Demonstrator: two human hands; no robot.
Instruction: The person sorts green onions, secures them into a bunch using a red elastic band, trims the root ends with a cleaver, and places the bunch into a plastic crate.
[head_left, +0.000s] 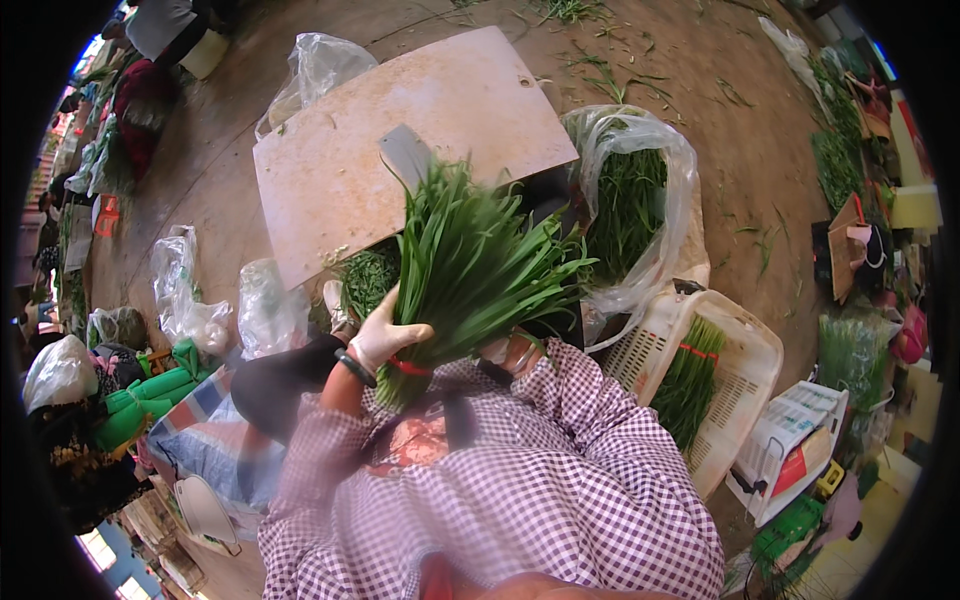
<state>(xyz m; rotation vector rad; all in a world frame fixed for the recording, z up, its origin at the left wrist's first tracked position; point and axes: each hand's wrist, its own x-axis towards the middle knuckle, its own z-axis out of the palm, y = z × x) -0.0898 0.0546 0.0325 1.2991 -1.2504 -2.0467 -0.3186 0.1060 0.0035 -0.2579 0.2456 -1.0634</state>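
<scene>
A thick bunch of garlic chives (470,250), long flat green leaves fanned upward, is upright in front of my chest. My left hand (385,335), in a whitish glove with a dark band at the wrist, is closed round its lower part, the thumb across the front. A red band (405,368) circles the stalks just below that hand. My right hand (515,352) is at the right side of the bunch, low down; leaves cover most of its fingers, so its grip cannot be made out. Behind the leaf tips, a flat grey blade-like piece (405,155) lies on a pale board (330,180).
Right of the board stands a clear plastic bag (680,180) of loose greens. A cream crate (745,370) at my right holds a red-banded chive bunch (690,375). Cut greens (370,280) lie under the board's near edge. Plastic bags (275,310) sit at left.
</scene>
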